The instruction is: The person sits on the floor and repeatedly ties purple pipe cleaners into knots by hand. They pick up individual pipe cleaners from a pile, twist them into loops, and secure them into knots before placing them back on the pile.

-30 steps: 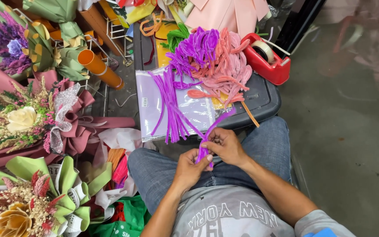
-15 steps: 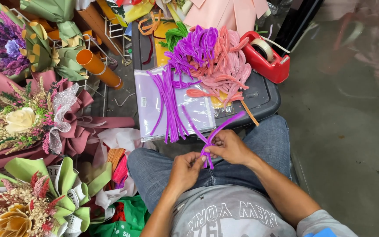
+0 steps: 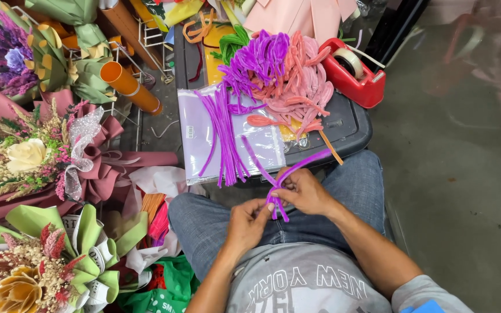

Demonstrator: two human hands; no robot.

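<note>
Purple pipe cleaners [image 3: 279,184] sit pinched between our hands, left [image 3: 248,220] and right [image 3: 305,192], both closed on them. More purple stems [image 3: 222,136] lie just beyond, on the dark bin lid [image 3: 348,124].

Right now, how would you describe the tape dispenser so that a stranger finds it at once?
Find the dark plastic bin lid beyond the person's knees. At its far right corner sits the tape dispenser. It alone is glossy red and hard; its neighbours are soft pink stems.

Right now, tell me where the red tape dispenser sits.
In the head view the red tape dispenser sits upper right, on the far right corner of the dark bin lid, just right of the pink pipe cleaners.
</note>
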